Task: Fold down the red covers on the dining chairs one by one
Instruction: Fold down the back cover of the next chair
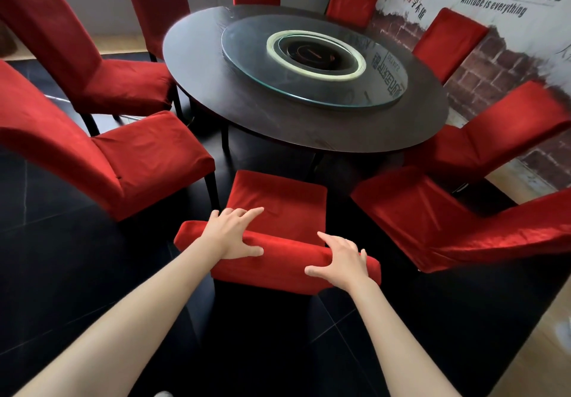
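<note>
Both hands, left [230,232] and right [343,259], rest spread and gripping nothing on the soft red cover [287,265]; pinch its top edge.

Open floor [46,273] lies left and right of the near chair [278,260]. Neighbouring chairs [108,161] crowd both its sides. The round table [278,118] blocks beyond its seat.

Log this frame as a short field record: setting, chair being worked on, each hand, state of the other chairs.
setting: round dark table with glass turntable, ringed by red-covered chairs
active chair: nearest chair, its cover bunched into a roll along the backrest top
left hand: fingers spread, resting on the roll
right hand: fingers spread, resting on the roll
other chairs: covers fully on, backs covered
</note>
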